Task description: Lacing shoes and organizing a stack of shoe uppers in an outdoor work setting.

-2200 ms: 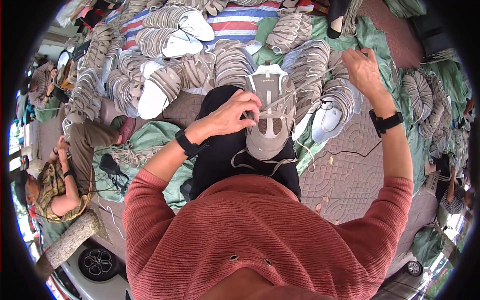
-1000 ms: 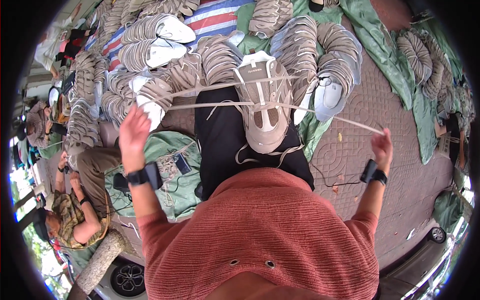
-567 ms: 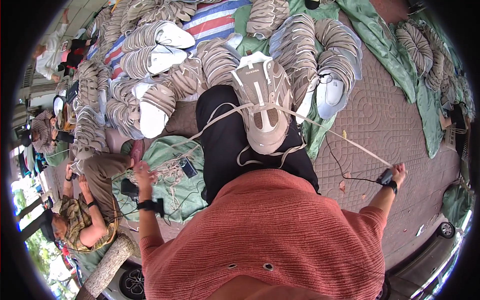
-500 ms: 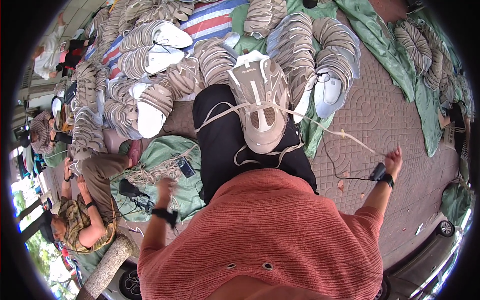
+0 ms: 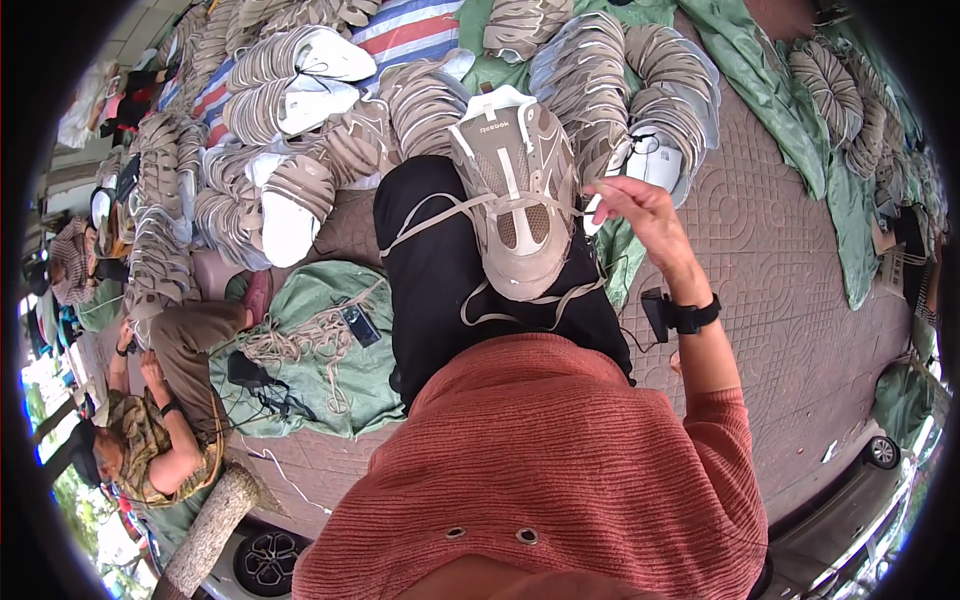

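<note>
A taupe and beige sneaker upper [image 5: 520, 265] rests across my black-trousered thighs [image 5: 430, 250], its toe pointing toward me. A beige shoelace [image 5: 440, 218] crosses the upper near its toe, runs out over my left thigh, and droops in loops below the toe. At the upper's right side my right hand [image 5: 650, 220] is closed, thumb and forefinger pinching the lace where it leaves the shoe. A black strap with a small dark device [image 5: 680, 315] circles that wrist. My left hand is out of view.
Rows of nested shoe uppers [image 5: 580, 90] lie ahead on green sheeting [image 5: 770, 110] and a striped sheet [image 5: 410, 40]. Left, a green cloth [image 5: 290, 400] bears a bundle of laces [image 5: 310, 335] and a phone [image 5: 360, 325]. A person [image 5: 150, 440] sits beyond; a car [image 5: 850, 500] stands lower right.
My right hand has come in from far right, where the lace was stretched out, to the shoe's side. My left hand, earlier over the green cloth, has gone from view.
</note>
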`<action>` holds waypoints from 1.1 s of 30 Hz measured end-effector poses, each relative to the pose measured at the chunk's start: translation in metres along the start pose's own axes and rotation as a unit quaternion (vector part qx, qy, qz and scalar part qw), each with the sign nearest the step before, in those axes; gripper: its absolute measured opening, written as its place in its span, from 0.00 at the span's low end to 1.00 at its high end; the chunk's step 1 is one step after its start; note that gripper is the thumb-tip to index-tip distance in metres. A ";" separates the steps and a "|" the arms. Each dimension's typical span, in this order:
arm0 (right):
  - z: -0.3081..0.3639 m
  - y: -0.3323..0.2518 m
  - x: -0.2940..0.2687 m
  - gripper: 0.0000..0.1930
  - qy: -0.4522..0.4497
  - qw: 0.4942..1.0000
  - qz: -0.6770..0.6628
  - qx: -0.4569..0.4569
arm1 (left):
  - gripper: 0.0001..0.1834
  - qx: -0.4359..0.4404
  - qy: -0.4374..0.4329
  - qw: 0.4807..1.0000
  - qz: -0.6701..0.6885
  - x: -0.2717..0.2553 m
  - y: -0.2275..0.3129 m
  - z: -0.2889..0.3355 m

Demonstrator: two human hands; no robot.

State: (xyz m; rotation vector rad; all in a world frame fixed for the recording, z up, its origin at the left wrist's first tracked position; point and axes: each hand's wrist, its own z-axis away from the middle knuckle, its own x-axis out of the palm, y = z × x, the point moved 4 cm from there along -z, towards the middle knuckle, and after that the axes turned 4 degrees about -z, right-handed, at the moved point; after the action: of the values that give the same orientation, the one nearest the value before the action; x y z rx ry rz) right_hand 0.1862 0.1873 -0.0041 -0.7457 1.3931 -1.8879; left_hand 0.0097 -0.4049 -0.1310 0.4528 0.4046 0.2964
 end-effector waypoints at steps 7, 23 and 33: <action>-0.006 0.004 0.029 0.09 -0.030 0.999 0.020 0.026 | 0.15 -0.007 0.034 0.999 -0.009 0.018 -0.019 -0.009; -0.010 0.000 0.036 0.07 -0.006 0.983 0.160 -0.094 | 0.16 -0.035 0.132 0.989 -0.051 0.036 -0.034 -0.023; -0.010 0.000 0.039 0.04 0.059 0.961 0.173 -0.206 | 0.17 -0.052 0.192 0.977 -0.081 0.041 -0.040 -0.035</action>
State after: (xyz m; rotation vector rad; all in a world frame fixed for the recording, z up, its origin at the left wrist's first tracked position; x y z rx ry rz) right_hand 0.1546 0.1625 -0.0041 -0.5382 1.8891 -1.4050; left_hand 0.0376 -0.4113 -0.1915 0.2559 0.7950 0.2452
